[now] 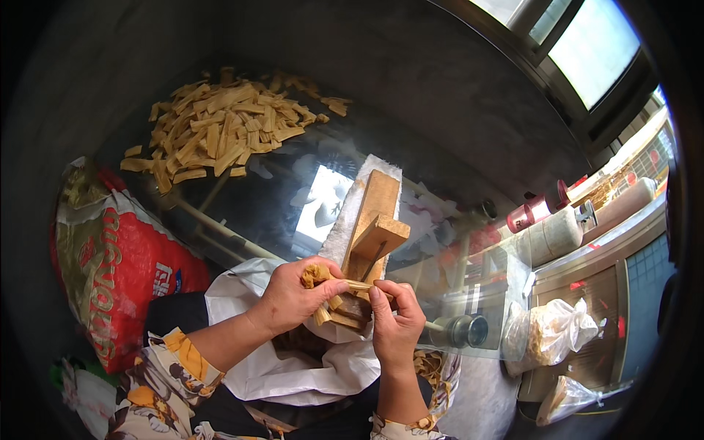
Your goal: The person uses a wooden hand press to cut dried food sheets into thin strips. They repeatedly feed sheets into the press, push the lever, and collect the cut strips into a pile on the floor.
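Note:
My left hand (297,294) grips a yellow, fibrous dried strip (358,285), whose crumpled, curled end (315,275) bulges above my fingers. At the strip's other end, my right hand (399,316) pinches it between thumb and fingers. Shorter split ends of the same material poke out below my left hand. Just beyond both hands is a wooden jig (373,212) with an upright block (385,236) and a thin dark metal bar or blade (375,261). The jig lies on a white fabric pad (344,231). Under my hands, an open white sack (308,379) lies across my lap.
A heap of cut yellow strips (220,124) lies on the glass tabletop (247,203), back left. At left stands a red and gold printed bag (132,264). A glass jar (467,330), a tied plastic bag (555,330) and a gas cylinder (550,242) are at right.

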The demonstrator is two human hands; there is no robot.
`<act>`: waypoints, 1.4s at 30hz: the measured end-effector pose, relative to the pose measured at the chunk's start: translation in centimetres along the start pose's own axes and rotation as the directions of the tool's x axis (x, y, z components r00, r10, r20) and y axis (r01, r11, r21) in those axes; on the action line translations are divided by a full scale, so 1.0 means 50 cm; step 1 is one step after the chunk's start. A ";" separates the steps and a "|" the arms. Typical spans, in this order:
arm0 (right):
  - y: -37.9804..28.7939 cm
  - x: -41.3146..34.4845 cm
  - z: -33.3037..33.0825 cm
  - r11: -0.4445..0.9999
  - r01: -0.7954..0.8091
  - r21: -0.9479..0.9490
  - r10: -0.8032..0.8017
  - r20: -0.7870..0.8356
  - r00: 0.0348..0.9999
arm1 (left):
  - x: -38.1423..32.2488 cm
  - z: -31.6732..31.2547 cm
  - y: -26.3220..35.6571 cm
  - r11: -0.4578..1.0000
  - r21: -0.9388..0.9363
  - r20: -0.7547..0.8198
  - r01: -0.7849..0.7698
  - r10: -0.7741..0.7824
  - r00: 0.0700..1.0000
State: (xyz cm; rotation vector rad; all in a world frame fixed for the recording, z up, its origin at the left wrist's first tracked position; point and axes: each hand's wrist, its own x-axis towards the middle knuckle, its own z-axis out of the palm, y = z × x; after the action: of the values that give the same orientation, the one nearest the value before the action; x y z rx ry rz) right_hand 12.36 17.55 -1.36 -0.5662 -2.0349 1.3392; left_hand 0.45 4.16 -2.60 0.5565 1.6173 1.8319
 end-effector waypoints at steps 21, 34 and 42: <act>0.039 -0.036 -0.031 0.959 0.200 0.201 -0.199 -0.026 0.980 | -0.065 -0.042 0.002 0.475 0.739 0.673 -0.478 -0.477 0.566; -0.169 0.108 0.174 0.938 0.026 0.345 -0.196 0.469 0.861 | -0.078 -0.012 -0.102 0.377 0.719 0.694 -0.584 -0.357 0.625; -0.090 -0.138 -0.104 0.967 0.239 0.092 -0.256 0.296 0.920 | -0.111 -0.007 -0.106 0.378 0.712 0.694 -0.591 -0.509 0.510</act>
State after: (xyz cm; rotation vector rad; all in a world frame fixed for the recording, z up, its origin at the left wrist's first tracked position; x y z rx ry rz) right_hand 20.88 14.66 2.39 -0.0698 -2.2179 1.3878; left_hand 5.12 0.37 -7.39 1.7341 1.6261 0.0701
